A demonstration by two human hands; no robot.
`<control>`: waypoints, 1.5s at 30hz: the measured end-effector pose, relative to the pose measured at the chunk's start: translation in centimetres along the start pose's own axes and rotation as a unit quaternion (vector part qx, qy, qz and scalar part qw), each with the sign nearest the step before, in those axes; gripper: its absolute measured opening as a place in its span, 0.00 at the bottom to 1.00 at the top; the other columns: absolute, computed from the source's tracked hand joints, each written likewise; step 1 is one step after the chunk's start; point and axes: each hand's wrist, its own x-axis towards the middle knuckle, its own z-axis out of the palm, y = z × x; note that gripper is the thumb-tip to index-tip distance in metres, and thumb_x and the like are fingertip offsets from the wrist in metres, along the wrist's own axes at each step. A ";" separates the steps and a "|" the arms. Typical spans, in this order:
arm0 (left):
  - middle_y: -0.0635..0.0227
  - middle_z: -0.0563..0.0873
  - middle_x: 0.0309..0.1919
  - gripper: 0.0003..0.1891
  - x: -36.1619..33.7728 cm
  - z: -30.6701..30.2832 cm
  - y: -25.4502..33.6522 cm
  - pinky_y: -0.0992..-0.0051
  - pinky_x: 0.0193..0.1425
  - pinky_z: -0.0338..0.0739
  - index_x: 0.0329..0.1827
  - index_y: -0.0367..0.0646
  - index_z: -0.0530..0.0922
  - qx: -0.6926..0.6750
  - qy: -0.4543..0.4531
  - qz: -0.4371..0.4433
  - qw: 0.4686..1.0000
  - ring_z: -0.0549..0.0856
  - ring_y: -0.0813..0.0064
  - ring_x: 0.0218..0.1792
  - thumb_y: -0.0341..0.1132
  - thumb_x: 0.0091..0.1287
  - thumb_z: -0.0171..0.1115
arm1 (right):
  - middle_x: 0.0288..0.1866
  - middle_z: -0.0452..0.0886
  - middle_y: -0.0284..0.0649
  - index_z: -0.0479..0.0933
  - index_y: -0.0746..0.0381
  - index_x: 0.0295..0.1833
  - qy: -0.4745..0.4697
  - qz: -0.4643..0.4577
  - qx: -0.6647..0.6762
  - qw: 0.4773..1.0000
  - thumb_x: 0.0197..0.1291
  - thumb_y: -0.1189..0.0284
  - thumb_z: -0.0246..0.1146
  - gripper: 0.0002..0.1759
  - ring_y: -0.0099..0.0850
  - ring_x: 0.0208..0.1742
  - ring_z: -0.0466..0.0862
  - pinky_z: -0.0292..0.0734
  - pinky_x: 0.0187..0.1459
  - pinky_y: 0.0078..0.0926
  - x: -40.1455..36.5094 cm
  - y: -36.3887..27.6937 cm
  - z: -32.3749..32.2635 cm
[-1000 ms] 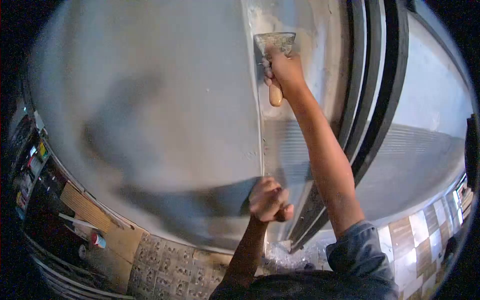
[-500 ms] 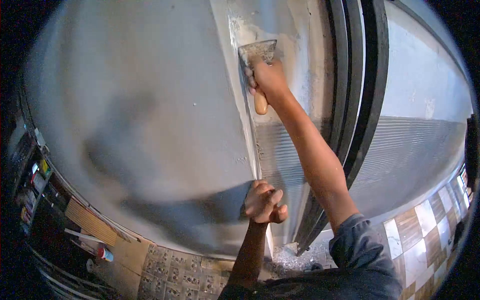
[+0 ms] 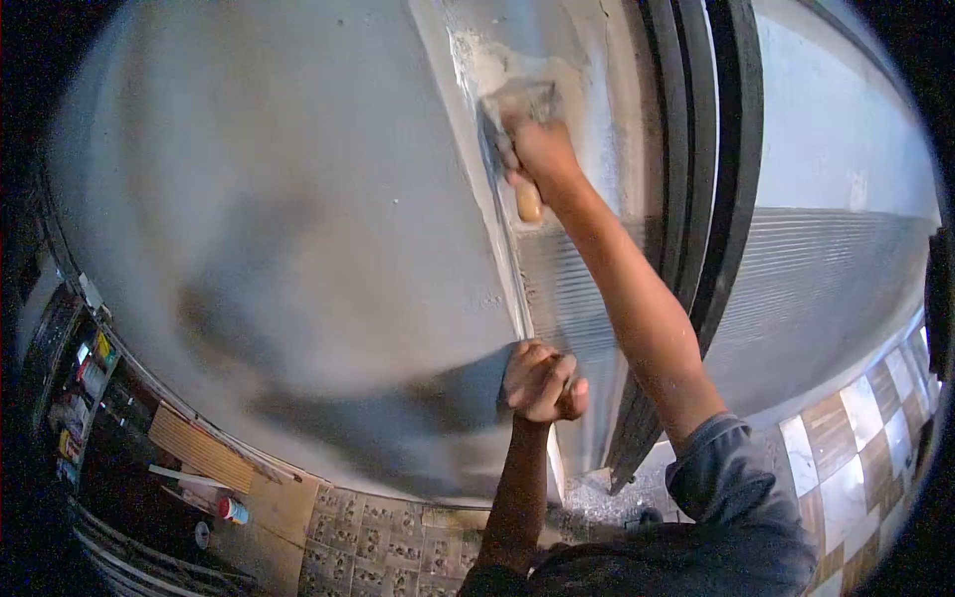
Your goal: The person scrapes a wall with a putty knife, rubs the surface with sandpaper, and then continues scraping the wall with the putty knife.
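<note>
The right hand (image 3: 539, 151), in the head view, is wrapped around the wooden handle of a scraper (image 3: 530, 204), whose blurred blade lies over the wall (image 3: 298, 119) just right of the white strip (image 3: 435, 60). The left hand (image 3: 545, 383), fingers curled inward, is at the strip's lower part; whether it grips anything, I cannot tell. Black bars (image 3: 734, 179) stand right of the strip.
</note>
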 end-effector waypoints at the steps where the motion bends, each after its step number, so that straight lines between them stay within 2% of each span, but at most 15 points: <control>1: 0.64 0.73 0.16 0.11 0.2 -0.2 0.4 0.67 0.25 0.72 0.23 0.35 0.76 -0.006 0.001 0.003 1.000 0.75 0.64 0.20 0.36 0.55 0.55 | 0.16 0.70 0.36 0.69 0.65 0.29 0.005 0.009 -0.013 1.000 0.61 0.69 0.54 0.12 0.24 0.10 0.64 0.60 0.10 0.24 -0.7 1.5 -0.9; 10: 0.65 0.72 0.14 0.11 -0.5 0.0 -0.1 0.68 0.26 0.71 0.22 0.37 0.76 0.006 -0.005 0.021 1.000 0.75 0.67 0.18 0.35 0.56 0.54 | 0.21 0.73 0.38 0.71 0.65 0.29 -0.067 -0.073 -0.114 0.989 0.62 0.65 0.54 0.14 0.24 0.14 0.69 0.65 0.16 0.23 0.0 -0.4 -4.2; 13: 0.67 0.72 0.12 0.10 -0.3 0.1 0.3 0.70 0.26 0.70 0.22 0.38 0.76 -0.005 -0.012 0.012 1.000 0.74 0.68 0.17 0.35 0.56 0.54 | 0.38 0.80 0.48 0.75 0.69 0.46 0.058 -0.092 -0.316 0.943 0.63 0.60 0.53 0.21 0.36 0.41 0.79 0.72 0.46 0.35 -8.0 4.8 -10.9; 16: 0.68 0.72 0.11 0.10 -0.4 0.0 0.1 0.71 0.25 0.68 0.22 0.38 0.76 -0.016 0.004 0.023 1.000 0.74 0.70 0.16 0.34 0.56 0.54 | 0.39 0.80 0.47 0.76 0.68 0.45 0.107 -0.058 -0.293 0.948 0.61 0.68 0.56 0.14 0.34 0.42 0.79 0.71 0.48 0.35 -21.8 15.8 -18.0; 17: 0.68 0.72 0.11 0.09 -0.3 0.0 0.0 0.72 0.24 0.67 0.22 0.39 0.76 -0.016 0.003 0.028 0.999 0.74 0.70 0.16 0.34 0.56 0.54 | 0.22 0.74 0.39 0.73 0.66 0.31 0.119 -0.121 -0.415 0.894 0.57 0.71 0.55 0.08 0.29 0.26 0.75 0.70 0.29 0.31 -26.1 23.6 -21.9; 18: 0.69 0.72 0.11 0.09 -0.2 0.1 0.1 0.73 0.24 0.66 0.22 0.39 0.76 -0.015 0.009 0.029 0.999 0.73 0.70 0.15 0.34 0.56 0.55 | 0.19 0.74 0.37 0.73 0.65 0.29 0.001 0.166 -0.329 0.930 0.54 0.69 0.57 0.10 0.29 0.21 0.74 0.69 0.24 0.33 -31.1 21.9 -22.3; 19: 0.69 0.72 0.11 0.09 -0.4 0.1 0.1 0.73 0.24 0.66 0.22 0.39 0.76 -0.018 0.005 0.027 0.999 0.73 0.70 0.15 0.34 0.56 0.55 | 0.16 0.74 0.37 0.75 0.66 0.26 -0.135 0.152 -0.335 0.920 0.52 0.69 0.58 0.11 0.29 0.17 0.74 0.69 0.20 0.34 -36.1 27.1 -26.7; 20: 0.70 0.72 0.11 0.09 -0.5 0.0 0.2 0.73 0.24 0.65 0.22 0.40 0.76 -0.007 -0.011 0.021 1.000 0.73 0.71 0.15 0.35 0.55 0.55 | 0.17 0.77 0.41 0.78 0.64 0.23 -0.272 0.231 -0.449 0.820 0.48 0.69 0.60 0.09 0.34 0.19 0.78 0.73 0.23 0.34 -38.3 26.9 -27.2; 21: 0.71 0.72 0.11 0.09 -0.6 -0.1 0.2 0.73 0.23 0.65 0.22 0.41 0.77 0.005 -0.025 0.014 1.000 0.73 0.72 0.14 0.35 0.55 0.55 | 0.17 0.79 0.43 0.80 0.64 0.23 -0.492 -0.018 -0.636 0.594 0.44 0.68 0.60 0.09 0.39 0.24 0.82 0.77 0.29 0.37 -40.2 27.3 -28.1; 22: 0.69 0.73 0.12 0.09 -0.4 -0.3 0.6 0.73 0.23 0.63 0.22 0.41 0.76 0.027 -0.040 0.013 0.999 0.73 0.72 0.15 0.35 0.55 0.54 | 0.21 0.80 0.45 0.80 0.64 0.25 -0.409 0.220 -0.593 0.658 0.42 0.66 0.58 0.12 0.43 0.30 0.83 0.77 0.35 0.43 -41.9 26.6 -27.8; 25: 0.67 0.74 0.15 0.09 -3.0 -1.0 2.2 0.73 0.24 0.64 0.22 0.40 0.76 -0.036 -0.047 -0.069 0.996 0.72 0.72 0.17 0.35 0.55 0.54 | 0.32 0.81 0.53 0.79 0.66 0.31 -0.487 0.191 -0.552 0.650 0.48 0.62 0.54 0.18 0.49 0.35 0.81 0.76 0.42 0.45 -45.2 27.5 -29.9; 27: 0.67 0.73 0.16 0.08 -8.0 -1.5 6.6 0.72 0.26 0.64 0.22 0.40 0.74 -0.307 -0.031 -0.465 0.830 0.69 0.73 0.17 0.34 0.56 0.53 | 0.31 0.81 0.53 0.78 0.66 0.33 -0.423 0.226 -0.555 0.679 0.49 0.63 0.54 0.17 0.50 0.36 0.81 0.75 0.43 0.44 -47.3 29.0 -31.0; 31: 0.69 0.67 0.14 0.14 -20.7 -0.1 9.0 0.71 0.28 0.65 0.20 0.42 0.70 -0.451 0.261 -0.851 -0.065 0.66 0.72 0.19 0.40 0.61 0.48 | 0.29 0.81 0.51 0.76 0.67 0.37 -0.244 0.352 -0.551 0.716 0.50 0.65 0.56 0.15 0.47 0.36 0.82 0.76 0.41 0.44 -46.9 26.6 -30.3; 34: 0.69 0.66 0.14 0.13 -32.3 -1.4 10.7 0.71 0.28 0.65 0.18 0.43 0.67 -0.287 0.243 -0.923 0.078 0.66 0.73 0.19 0.38 0.59 0.47 | 0.28 0.82 0.47 0.75 0.66 0.41 -0.229 0.468 -0.456 0.721 0.52 0.63 0.59 0.17 0.39 0.28 0.83 0.77 0.32 0.37 -44.2 22.6 -28.4; 45: 0.68 0.72 0.25 0.05 -28.8 0.1 11.9 0.70 0.30 0.67 0.31 0.44 0.71 -0.236 0.241 -0.928 0.159 0.72 0.70 0.25 0.34 0.56 0.53 | 0.29 0.82 0.49 0.74 0.69 0.46 -0.119 0.351 -0.409 0.834 0.57 0.63 0.61 0.19 0.35 0.29 0.85 0.79 0.30 0.33 -43.7 20.4 -29.4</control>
